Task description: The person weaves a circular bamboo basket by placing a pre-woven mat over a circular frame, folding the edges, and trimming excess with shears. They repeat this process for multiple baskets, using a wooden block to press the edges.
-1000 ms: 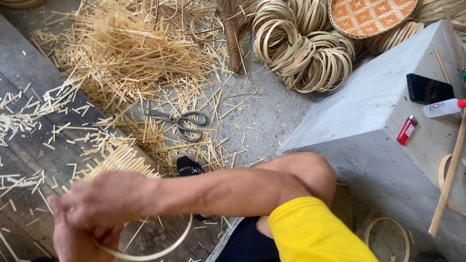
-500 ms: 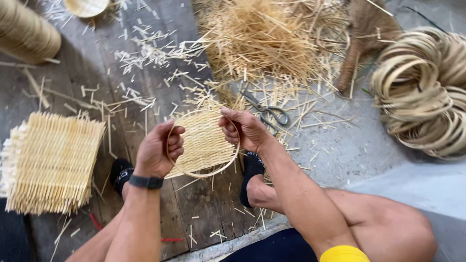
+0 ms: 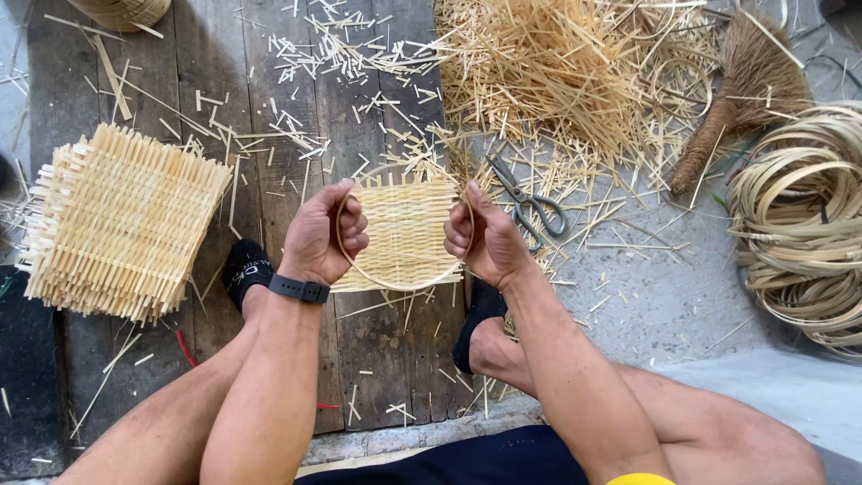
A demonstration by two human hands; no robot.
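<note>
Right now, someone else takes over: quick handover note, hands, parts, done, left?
Left hand and right hand each grip a side of the thin cane hoop, held over a woven mat square.
Stack of woven squares lies left on the planks; scissors right of the hoop; coil of spare hoops far right.
Done: square woven, hoop lined up over it.
Left: hoop not fixed to the mat, edges untrimmed.
</note>
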